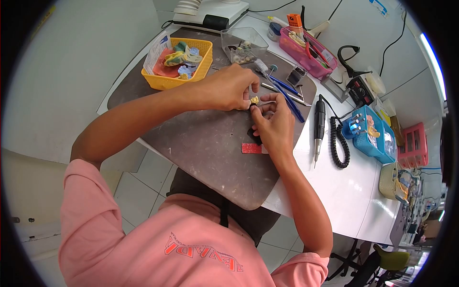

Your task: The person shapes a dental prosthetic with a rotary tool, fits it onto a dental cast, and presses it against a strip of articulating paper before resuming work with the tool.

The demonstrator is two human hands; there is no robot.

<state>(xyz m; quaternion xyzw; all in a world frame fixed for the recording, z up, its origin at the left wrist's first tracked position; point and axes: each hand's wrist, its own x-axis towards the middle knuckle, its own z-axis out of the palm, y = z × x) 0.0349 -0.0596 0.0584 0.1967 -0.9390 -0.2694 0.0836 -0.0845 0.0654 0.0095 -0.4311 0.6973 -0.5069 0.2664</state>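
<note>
Over the grey work board (191,138), both of my hands meet at a small, pale yellow, tooth-like piece (254,100). My left hand (234,88) reaches in from the left with bent fingers, its thumb and fingertips at the piece. From the right, my right hand (276,122) pinches it with thumb and fingers. A dark bit shows just under the piece; what it is cannot be made out. Beneath my right hand lie a black object (256,137), partly covered, and a red strip (251,148).
A yellow basket (167,83) of moulded pieces stands at the left. Behind are a clear box (248,38) and a pink basket (296,50). Blue-handled tools (294,106) lie beyond my right hand. A corded handpiece (319,122) and blue baskets (373,138) are at the right.
</note>
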